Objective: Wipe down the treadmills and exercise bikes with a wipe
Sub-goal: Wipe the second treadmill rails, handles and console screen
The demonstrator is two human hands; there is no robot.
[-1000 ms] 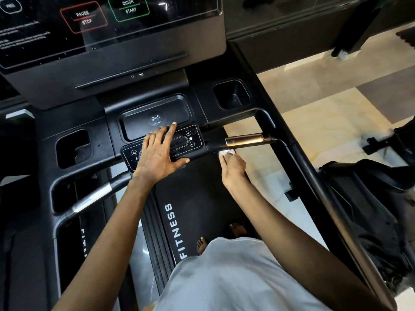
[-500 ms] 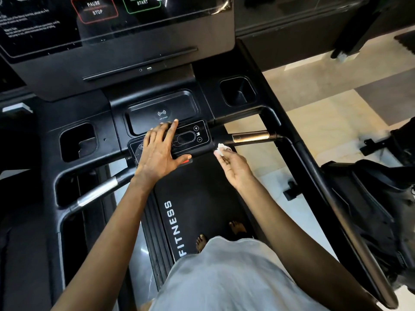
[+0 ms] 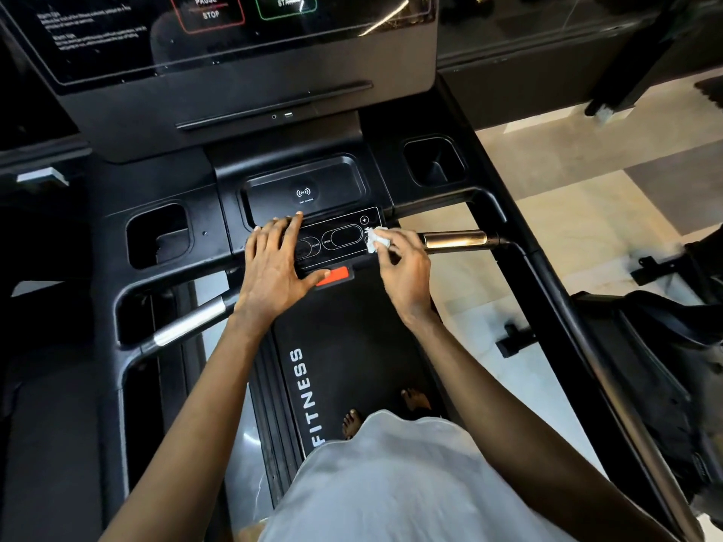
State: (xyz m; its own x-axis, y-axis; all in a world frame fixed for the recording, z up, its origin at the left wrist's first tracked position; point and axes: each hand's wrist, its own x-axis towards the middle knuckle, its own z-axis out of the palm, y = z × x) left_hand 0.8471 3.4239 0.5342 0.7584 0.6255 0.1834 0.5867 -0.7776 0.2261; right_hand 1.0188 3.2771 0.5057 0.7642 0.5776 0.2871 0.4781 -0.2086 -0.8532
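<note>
Person is standing on the treadmill (image 3: 176,181), looking down at its console in mid frame. Right hand (image 3: 405,271) is pinching a small crumpled white wipe (image 3: 376,239); the grip is closed, fingertips and thumb curling round the wipe. Wipe is touching the right end of the panel (image 3: 342,237), just below the plus button (image 3: 364,220), centre of frame. Left hand (image 3: 274,267) is lying flat on the left part of the panel, fingers straight and slightly spread, thumb sticking out toward the red tab (image 3: 332,276); its grip is fully open, holding nothing. Charging tray (image 3: 305,178) is sitting just above the panel. Cup holders: one (image 3: 156,236) at mid left, one (image 3: 432,160) at upper right of the console. Copper handle (image 3: 455,241) is running right from the wipe hand, just beside it. Silver handle (image 3: 191,320) is angling down at lower left. Screen (image 3: 234,33) is filling the top of frame, showing PAUSE STOP and START boxes. Belt (image 3: 352,346) is running down the centre, FITNESS printed along its left edge. Bare feet (image 3: 352,422) are showing on the belt, partly hidden by a grey shirt (image 3: 391,483). Tiled floor (image 3: 567,189) is showing at right. Dark machine (image 3: 645,346) at right edge, can't tell what kind.
</note>
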